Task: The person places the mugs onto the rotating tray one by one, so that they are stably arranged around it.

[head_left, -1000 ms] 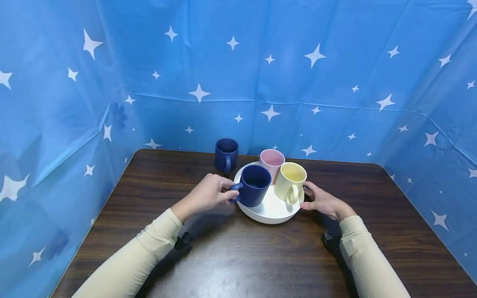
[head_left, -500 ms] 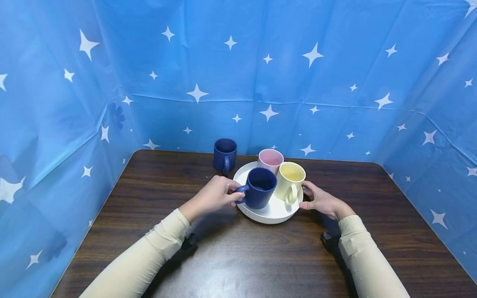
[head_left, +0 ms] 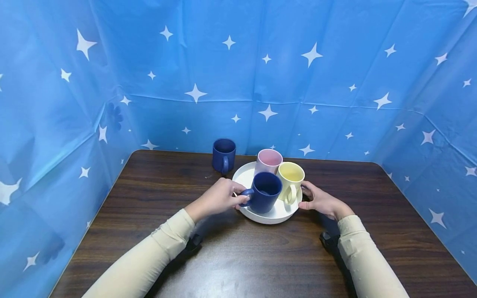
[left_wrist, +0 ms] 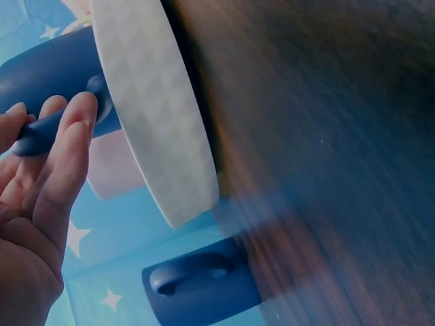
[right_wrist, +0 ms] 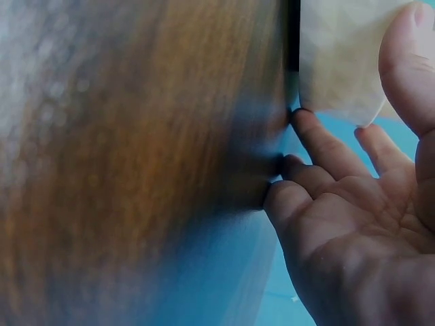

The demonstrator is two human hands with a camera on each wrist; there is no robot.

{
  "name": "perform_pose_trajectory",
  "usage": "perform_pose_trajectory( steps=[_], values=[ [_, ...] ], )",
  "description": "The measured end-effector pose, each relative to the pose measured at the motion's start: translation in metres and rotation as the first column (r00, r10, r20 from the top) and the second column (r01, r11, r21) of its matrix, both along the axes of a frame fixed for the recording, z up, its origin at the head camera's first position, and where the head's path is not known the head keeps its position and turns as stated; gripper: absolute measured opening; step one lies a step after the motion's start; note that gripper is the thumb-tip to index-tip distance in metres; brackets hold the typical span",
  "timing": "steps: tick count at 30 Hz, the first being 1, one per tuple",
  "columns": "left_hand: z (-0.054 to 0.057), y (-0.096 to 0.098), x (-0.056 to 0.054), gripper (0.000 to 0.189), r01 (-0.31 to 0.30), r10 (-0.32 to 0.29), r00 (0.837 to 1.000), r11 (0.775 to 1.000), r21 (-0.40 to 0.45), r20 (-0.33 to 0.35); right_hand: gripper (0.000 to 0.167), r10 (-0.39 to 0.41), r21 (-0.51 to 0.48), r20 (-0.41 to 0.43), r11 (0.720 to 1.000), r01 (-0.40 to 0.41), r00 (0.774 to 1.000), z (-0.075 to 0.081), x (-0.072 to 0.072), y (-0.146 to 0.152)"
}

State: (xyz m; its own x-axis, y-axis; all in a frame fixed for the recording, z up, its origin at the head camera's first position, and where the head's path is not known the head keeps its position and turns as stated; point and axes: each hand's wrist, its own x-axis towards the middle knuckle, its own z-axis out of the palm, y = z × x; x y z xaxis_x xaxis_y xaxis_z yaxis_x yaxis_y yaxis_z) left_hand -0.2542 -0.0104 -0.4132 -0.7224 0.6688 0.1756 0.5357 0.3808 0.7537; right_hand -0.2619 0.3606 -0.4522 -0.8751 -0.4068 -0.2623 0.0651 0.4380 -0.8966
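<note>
A: Start at the far left. What's there?
B: A pale sleeve (head_left: 145, 256), running up to the left hand (head_left: 218, 199). Its fingers (left_wrist: 76, 136) and thumb pinch the handle of a blue mug.
A: Anything beyond those fingers?
B: A second blue mug (head_left: 223, 157), upright on the dark wood counter (head_left: 246, 260), with its handle facing the person.
A: And where is the pinched one?
B: Just to the right of the left fingers: the held mug (head_left: 265, 198), over the white tray (head_left: 269, 220). I can't tell whether its base touches the tray floor.
A: What else is in the tray?
B: Behind the held mug, a pink mug (head_left: 268, 159). Right of that, nearest the right fingers, a yellow mug (head_left: 290, 184), handle toward the person. Both are upright.
A: Now the right hand (head_left: 324, 202)?
B: Thumb and fingers are spread wide, with fingertips touching the tray's side.
A: What's past everything?
B: Beyond both sets of fingers, a blue curtain (head_left: 242, 70) with white stars.
</note>
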Motion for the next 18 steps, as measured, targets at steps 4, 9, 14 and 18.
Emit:
perform_pose_trajectory(
  steps=[4, 9, 14, 18],
  values=[
    [-0.0003, 0.0027, -0.0005, 0.014, 0.012, -0.012, 1.0, 1.0, -0.008, 0.006, 0.093, -0.003, 0.003, 0.007, 1.0, 0.003, 1.0, -0.0007, -0.0001, 0.0004],
    [-0.0024, 0.0049, -0.0021, 0.014, 0.024, -0.024, 1.0, 0.999, -0.021, -0.013, 0.093, -0.005, 0.011, 0.006, 1.0, 0.005, 1.0, -0.0019, -0.0004, 0.0006],
    [-0.0049, 0.0076, -0.0059, 0.014, 0.048, -0.049, 0.999, 0.998, -0.029, -0.017, 0.093, -0.009, 0.022, 0.003, 1.0, 0.009, 1.0, -0.0015, -0.0004, 0.0005],
    [-0.0059, 0.0101, -0.0095, 0.013, 0.072, -0.072, 0.997, 0.996, -0.044, -0.005, 0.093, -0.002, 0.02, 0.006, 1.0, 0.002, 1.0, 0.0001, -0.0006, -0.0002]
  ],
)
